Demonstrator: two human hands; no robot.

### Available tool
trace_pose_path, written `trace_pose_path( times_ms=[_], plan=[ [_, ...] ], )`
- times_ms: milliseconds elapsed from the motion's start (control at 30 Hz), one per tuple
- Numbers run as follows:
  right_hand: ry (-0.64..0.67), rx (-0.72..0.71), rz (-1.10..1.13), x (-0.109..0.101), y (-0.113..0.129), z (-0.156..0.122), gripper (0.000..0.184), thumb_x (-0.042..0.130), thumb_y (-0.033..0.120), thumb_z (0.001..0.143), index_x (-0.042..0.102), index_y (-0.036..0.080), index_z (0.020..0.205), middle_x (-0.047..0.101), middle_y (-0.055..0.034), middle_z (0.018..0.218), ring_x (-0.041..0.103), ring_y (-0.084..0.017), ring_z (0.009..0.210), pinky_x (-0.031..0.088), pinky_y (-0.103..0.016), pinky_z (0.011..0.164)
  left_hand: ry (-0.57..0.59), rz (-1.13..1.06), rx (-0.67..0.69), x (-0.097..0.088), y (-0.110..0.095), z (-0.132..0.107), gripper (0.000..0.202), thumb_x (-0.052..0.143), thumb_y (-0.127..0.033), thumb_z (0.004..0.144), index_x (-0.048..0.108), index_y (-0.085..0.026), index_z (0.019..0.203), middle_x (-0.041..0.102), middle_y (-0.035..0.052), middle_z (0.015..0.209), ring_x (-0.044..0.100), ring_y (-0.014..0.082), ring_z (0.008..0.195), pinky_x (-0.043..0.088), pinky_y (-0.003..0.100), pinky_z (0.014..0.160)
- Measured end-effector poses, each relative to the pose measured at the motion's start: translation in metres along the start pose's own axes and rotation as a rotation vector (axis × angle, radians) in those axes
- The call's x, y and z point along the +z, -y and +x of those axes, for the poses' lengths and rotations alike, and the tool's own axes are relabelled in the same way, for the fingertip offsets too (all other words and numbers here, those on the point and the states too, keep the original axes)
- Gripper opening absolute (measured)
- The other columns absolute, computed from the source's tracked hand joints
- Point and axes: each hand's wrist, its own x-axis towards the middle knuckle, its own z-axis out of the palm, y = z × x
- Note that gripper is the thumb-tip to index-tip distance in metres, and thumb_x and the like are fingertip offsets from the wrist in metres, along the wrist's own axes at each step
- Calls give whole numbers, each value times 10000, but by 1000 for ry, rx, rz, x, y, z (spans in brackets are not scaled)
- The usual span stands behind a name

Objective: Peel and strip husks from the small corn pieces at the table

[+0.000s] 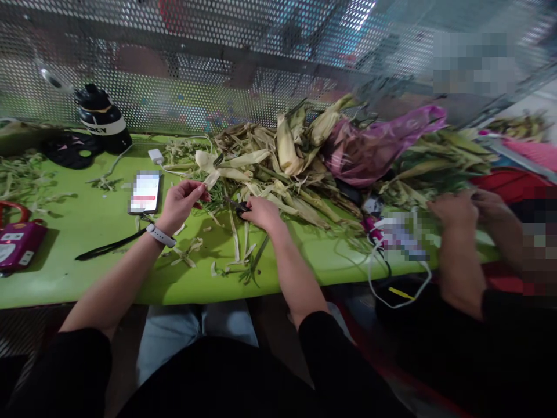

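Note:
My left hand point(186, 200), with a pale band on the wrist, pinches a piece of pale corn husk point(211, 179) between thumb and fingers. My right hand point(261, 212) is closed around the black handles of a small pair of scissors point(241, 209), whose blades point left towards the husk. Behind both hands lies a heap of dried corn husks point(287, 154). Narrow cut strips of husk point(235, 235) and thin green shreds are scattered on the green table point(174, 287) below and between my hands.
A phone point(146, 191) lies left of my left hand, near a white charger plug point(155, 156). A dark bottle point(102, 119) and a purple box point(21, 247) stand farther left. A pink plastic bag point(361, 148) rests on the husks. At right, another person's hands point(455, 209) work near cables.

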Motion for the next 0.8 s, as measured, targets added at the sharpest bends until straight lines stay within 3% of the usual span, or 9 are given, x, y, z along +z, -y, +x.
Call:
trace_pose_path(
  times_ms=[200,433,500,633,700,800],
  plan=[
    [-2,14,138,-10,-16,-4,192,681,355,704,652,190,798,704,-68,815,644,-228,786,424,-296,656,-42,-25,-18,-5,1,3,293,725,-406,783,662,-138,883,709,53,794,677,126,696,489,184,524],
    [95,-38,827,-21,-32,-7,229,698,321,684,592,167,816,635,-6,741,577,-123,625,452,-244,582,-74,-81,-21,-9,1,5,313,751,-423,757,660,-146,870,719,52,806,694,136,715,525,205,569],
    [114,-50,826,-22,-35,-8,266,710,375,681,587,166,788,618,1,709,548,-119,603,429,-244,561,-72,-116,-19,-9,1,5,311,765,-419,747,664,-147,859,723,53,801,697,140,712,533,213,580],
    [145,-2,537,-26,-46,-11,338,765,449,628,599,169,722,603,1,659,514,-129,593,372,-256,550,-57,-135,-13,-10,1,5,308,773,-416,743,677,-145,854,730,59,803,702,141,715,533,212,581],
    [167,-50,610,-30,-50,-14,375,780,467,616,604,169,760,610,1,692,527,-130,626,387,-254,575,-56,-121,-12,-9,1,5,317,769,-426,743,682,-145,863,734,62,810,703,143,717,535,215,584],
    [232,-211,892,-36,-43,-21,436,765,501,642,603,166,869,627,-12,774,560,-132,695,427,-249,620,-60,-115,-15,-8,0,4,340,768,-452,736,678,-150,863,735,63,812,704,150,720,546,235,605]
  ],
)
